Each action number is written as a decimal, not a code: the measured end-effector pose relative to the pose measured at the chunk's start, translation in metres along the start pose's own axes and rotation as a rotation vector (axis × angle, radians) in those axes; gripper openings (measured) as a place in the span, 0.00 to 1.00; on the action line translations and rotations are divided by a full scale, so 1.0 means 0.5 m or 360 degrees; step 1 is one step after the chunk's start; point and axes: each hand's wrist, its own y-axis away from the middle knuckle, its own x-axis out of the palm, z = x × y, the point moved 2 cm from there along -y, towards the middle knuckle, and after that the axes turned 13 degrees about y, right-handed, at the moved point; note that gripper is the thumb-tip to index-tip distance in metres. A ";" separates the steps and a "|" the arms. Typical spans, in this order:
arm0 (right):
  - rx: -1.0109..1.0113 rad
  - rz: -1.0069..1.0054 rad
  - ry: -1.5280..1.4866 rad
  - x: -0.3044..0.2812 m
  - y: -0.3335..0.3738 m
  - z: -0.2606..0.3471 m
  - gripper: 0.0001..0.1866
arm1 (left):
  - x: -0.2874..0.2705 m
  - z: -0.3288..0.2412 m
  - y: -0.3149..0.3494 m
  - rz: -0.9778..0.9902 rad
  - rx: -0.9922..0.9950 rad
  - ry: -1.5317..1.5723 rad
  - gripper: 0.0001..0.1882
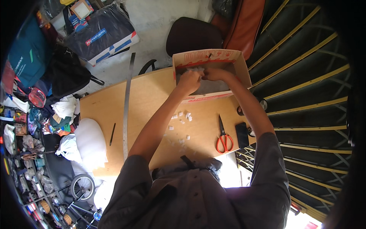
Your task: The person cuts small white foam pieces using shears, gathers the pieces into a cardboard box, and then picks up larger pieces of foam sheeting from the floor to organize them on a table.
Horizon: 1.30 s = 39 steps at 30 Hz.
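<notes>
Both of my hands reach into an open cardboard box (241, 65) with red print, at the far end of the table. My left hand (190, 81) is closed, its fingertips next to a pale greyish, crumpled-looking piece (197, 70). Close beside it, my right hand (214, 74) bends inward with its fingers pinched together. What exactly the fingers hold is too small and shaded to make out. Grey material (206, 87) covers the box's floor. Small white scraps (188, 116) lie scattered on the table nearer to me.
Orange-handled scissors (224, 142) and a black phone (241, 135) lie at the table's right. A long metal ruler (128, 99) and a dark pen (112, 134) are on the left, by a white sheet (90, 141). A folding gate (309, 103) borders the right side.
</notes>
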 end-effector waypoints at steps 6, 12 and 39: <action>0.0467 0.0374 0.0049 -0.029 -0.017 0.022 0.23 | -0.032 0.005 0.001 -0.0412 -0.0063 0.0543 0.12; 0.0604 0.0094 0.0579 0.016 -0.032 -0.062 0.21 | -0.023 -0.004 0.016 -0.0507 -0.0097 0.0935 0.11; 0.0639 0.0051 -0.0001 0.078 0.028 -0.053 0.28 | 0.042 0.064 0.027 0.1283 -0.1027 -0.0588 0.26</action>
